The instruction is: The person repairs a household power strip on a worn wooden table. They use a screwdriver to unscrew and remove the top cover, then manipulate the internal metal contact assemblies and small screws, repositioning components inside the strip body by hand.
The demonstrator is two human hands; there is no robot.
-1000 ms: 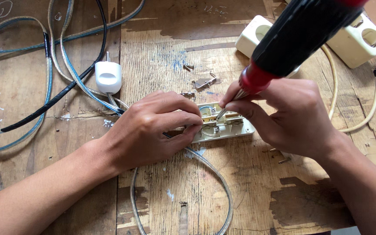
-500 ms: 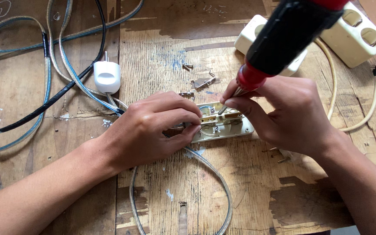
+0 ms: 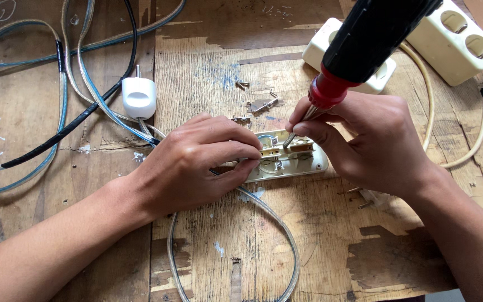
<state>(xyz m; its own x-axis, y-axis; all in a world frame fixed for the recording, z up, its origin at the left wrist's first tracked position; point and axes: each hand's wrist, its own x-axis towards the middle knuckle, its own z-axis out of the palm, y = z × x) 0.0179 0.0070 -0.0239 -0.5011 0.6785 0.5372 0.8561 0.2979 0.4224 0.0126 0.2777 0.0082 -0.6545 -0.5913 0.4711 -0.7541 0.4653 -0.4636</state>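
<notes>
An opened cream socket base (image 3: 297, 162) with brass contacts lies on the worn wooden table (image 3: 331, 240). My left hand (image 3: 197, 165) pinches its left end, thumb and fingers around a brass strip. My right hand (image 3: 370, 140) grips a screwdriver (image 3: 364, 42) with a black and red handle. Its metal tip rests on a contact inside the base. A clear twin cable (image 3: 275, 223) runs from under my left hand and loops toward the table's near edge.
A white plug (image 3: 139, 98) lies at the upper left among blue, clear and black cables (image 3: 74, 117). Two cream socket housings (image 3: 457, 39) with a cream cord sit at the upper right. Loose screws and a metal clip (image 3: 264, 103) lie behind the base.
The screwdriver handle has tilted slightly toward the upper left. Both hands have stayed on the socket base.
</notes>
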